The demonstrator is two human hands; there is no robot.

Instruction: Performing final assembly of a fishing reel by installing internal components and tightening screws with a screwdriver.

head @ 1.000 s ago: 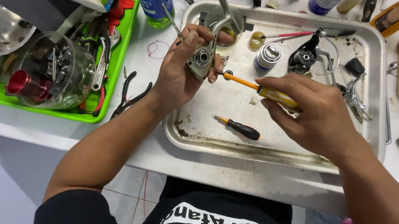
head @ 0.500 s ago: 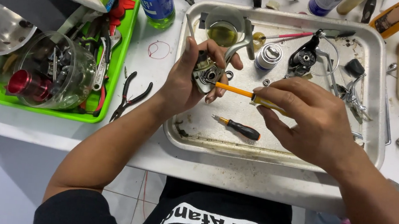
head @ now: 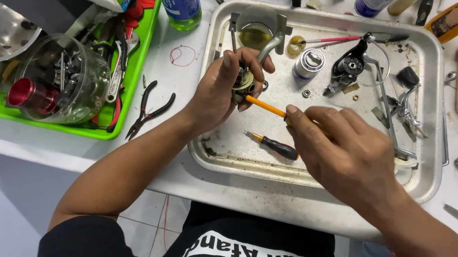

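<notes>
1. Metal reel body (head: 241, 81), small, grey with brassy parts: judge it rigid, fairly heavy and greasy-slick, so grip its solid sides
2. Your left hand (head: 219, 90) is wrapped closed around it above the steel tray (head: 433, 140)
3. Your right hand (head: 347, 153) pinches the orange-handled screwdriver (head: 266, 106), tip at the body

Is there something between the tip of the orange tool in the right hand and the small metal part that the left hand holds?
Nothing visible: the orange tool in the right hand already reaches the metal part in the left hand.
</notes>
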